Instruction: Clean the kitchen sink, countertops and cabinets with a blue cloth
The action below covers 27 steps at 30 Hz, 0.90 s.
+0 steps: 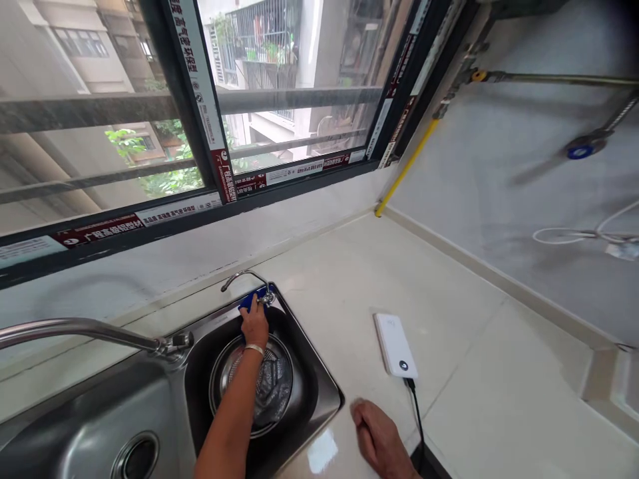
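Head view: near the centre, the left hand (255, 324) spreads its fingers over a blue cloth (247, 303) at the rear rim of the sink (324, 404); I cannot tell whether it grips. The cloth's longer side seems to follow that rim, with the small tap (270, 294) standing in the way. Farther off, lower right, the right hand (380, 434) is loosely curled, nothing visible inside.

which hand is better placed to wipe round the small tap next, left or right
Left, I'd say: the left hand already touches the blue cloth or sponge beside the small tap. The right hand is curled at the counter, farther off, beyond the sink.
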Motion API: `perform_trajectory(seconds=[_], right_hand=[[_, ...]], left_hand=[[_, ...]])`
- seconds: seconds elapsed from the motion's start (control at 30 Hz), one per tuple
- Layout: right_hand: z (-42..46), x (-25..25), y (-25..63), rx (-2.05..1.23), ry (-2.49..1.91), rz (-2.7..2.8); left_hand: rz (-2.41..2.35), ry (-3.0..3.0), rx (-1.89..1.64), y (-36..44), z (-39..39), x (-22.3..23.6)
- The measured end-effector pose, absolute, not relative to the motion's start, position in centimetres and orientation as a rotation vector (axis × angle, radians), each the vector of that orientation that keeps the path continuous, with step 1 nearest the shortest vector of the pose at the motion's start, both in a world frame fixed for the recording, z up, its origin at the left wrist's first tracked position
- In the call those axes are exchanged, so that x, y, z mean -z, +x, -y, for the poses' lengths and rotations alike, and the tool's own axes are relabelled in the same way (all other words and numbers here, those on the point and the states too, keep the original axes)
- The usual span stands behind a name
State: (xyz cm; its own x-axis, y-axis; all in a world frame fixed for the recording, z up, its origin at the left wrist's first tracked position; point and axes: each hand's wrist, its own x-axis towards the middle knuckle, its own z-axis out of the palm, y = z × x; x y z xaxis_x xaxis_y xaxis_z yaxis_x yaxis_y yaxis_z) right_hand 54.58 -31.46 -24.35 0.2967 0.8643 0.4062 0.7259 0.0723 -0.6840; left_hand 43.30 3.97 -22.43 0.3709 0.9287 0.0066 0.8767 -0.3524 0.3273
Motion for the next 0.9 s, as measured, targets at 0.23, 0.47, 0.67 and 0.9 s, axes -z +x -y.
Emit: perform_trajectory(seconds=[0.23,0.47,0.67,0.9], right_hand=[[31.4,24.2,54.5,-0.167,-1.682,1.463],[31.2,23.8,54.4,-0.161,-1.68,1.461],[31.3,23.6,54.4,-0.139,-1.665,1.471],[31.2,23.8,54.4,-0.137,-1.626,1.455]], left_hand=[[-1.696,2.114,-0.368,46.8,0.4,23.4],[-1.576,2.002,-0.426,49.0,2.7,23.6],[-1.345,2.035,-0.419,46.8,3.9,23.1],[-1.16,2.143,-0.679,48.3,2.8,18.3]])
